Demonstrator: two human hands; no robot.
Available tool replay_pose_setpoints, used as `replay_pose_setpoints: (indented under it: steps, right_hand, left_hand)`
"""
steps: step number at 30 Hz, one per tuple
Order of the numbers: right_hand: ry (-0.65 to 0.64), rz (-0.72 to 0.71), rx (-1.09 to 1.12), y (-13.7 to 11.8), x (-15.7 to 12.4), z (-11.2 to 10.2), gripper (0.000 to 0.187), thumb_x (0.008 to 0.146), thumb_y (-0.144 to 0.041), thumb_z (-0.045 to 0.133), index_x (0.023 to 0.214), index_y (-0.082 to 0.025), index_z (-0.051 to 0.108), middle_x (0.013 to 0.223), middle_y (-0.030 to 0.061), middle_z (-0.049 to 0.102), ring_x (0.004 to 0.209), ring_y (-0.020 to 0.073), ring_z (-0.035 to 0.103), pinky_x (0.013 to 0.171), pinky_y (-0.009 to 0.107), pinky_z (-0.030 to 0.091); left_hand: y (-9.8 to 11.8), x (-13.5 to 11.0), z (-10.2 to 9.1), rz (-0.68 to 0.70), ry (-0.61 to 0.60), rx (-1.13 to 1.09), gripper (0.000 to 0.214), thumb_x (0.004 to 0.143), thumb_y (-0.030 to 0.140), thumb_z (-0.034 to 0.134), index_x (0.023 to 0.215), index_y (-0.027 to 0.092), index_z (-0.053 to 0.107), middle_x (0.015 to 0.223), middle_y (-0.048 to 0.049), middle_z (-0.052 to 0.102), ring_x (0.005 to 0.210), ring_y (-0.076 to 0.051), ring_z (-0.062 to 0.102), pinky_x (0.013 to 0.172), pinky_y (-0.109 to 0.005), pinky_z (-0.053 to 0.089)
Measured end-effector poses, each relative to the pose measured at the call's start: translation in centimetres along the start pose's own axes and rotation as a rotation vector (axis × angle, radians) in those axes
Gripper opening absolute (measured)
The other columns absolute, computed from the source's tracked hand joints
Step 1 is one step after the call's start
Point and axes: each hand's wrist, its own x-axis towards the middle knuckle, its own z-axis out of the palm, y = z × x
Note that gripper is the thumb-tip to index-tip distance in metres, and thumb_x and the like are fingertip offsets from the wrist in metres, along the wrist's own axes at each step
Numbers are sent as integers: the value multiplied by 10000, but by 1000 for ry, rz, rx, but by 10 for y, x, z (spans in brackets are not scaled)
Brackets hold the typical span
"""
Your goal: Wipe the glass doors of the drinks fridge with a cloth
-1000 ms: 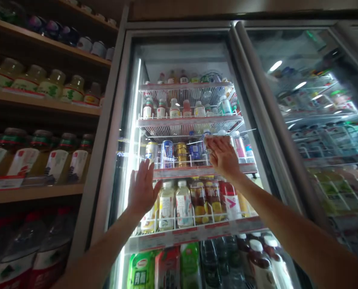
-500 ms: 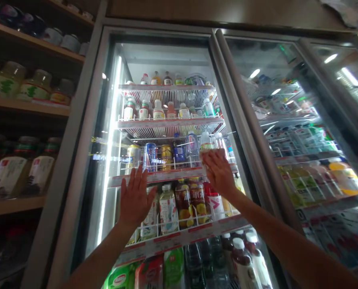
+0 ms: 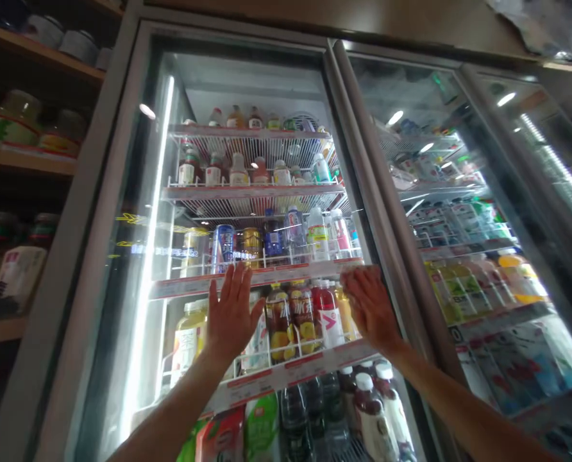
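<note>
My left hand (image 3: 231, 316) is open, palm toward the glass door (image 3: 247, 74), its fingers raised and thumb apart. Behind it are a shelf rail and bottles. My right hand (image 3: 373, 308) is near the door's right side, fingers together and laid toward the glass. What looks like a pale cloth (image 3: 347, 277) shows at its fingertips; most of it is hidden. Beyond the glass, close to that hand, stand a red bottle with a white label (image 3: 331, 324) and a yellowish bottle (image 3: 345, 314).
The door frame (image 3: 379, 192) runs along the right, with a second glass-doored fridge section (image 3: 459, 282) past it. Wooden shelves with jars and bottles (image 3: 21, 263) are at the left. Lower down are several dark-drink bottles (image 3: 370, 410) and green and red packs (image 3: 261, 423).
My right hand has moved right and down across the glass, from in front of the can shelf to the one below. My left hand has shifted slightly right. The view has turned a little right.
</note>
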Motion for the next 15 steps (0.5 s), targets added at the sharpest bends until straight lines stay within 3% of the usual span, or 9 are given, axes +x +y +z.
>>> replay_pose_setpoints:
  steps: [2,5,7,9,12,13,15]
  right_hand:
    - [-6,-9,-3,2,-5,-1,559,863,-250,398,1415,-275,314,1437,68,393,1352,267,314,1056,533,335]
    - [78,161,-33,8,23,4,533,862,-248,378,1394,-242,360,1426,85,405,1338,284,333,1050,560,330]
    - [127,237,-45,-1,39,7,540,859,-231,367,1398,-220,350,1430,97,394,1349,296,307,1040,581,332]
    - [96,112,-3,-23,38,8,568,850,-209,376,1415,-219,313,1435,91,385,1370,296,260,1051,585,321]
    - [-117,-273,123,-55,24,7,601,832,-200,411,1420,-247,297,1444,39,382,1393,262,209,1101,540,293]
    - [-168,-323,143,-59,23,7,599,829,-198,415,1415,-256,308,1443,26,386,1394,250,208,1111,528,284]
    - [-148,-186,120,-60,33,11,573,834,-195,406,1401,-246,341,1440,36,391,1389,246,225,1112,531,277]
  left_hand:
    - [-1,0,-1,1,6,-10,602,905,404,322,1443,160,204,1473,-127,305,1387,-256,220,1127,-499,121]
    - [-1,0,-2,-1,-2,-6,608,905,406,323,1447,166,188,1475,-128,295,1387,-260,221,1121,-508,136]
    - [-1,-1,-2,3,-8,-7,615,905,410,326,1449,165,180,1476,-129,292,1387,-262,219,1121,-508,138]
    - [-1,-3,-3,14,-7,-6,621,904,410,331,1451,164,170,1477,-128,291,1388,-260,217,1124,-501,134]
    - [-2,-6,-4,32,0,17,630,904,397,345,1454,159,152,1475,-130,295,1388,-254,215,1126,-486,135]
    - [-3,-8,-4,39,0,27,632,904,392,350,1455,157,148,1472,-131,299,1389,-253,213,1126,-482,135]
    - [-4,-10,-5,53,-8,41,636,902,383,359,1455,155,144,1470,-132,302,1390,-250,208,1127,-478,134]
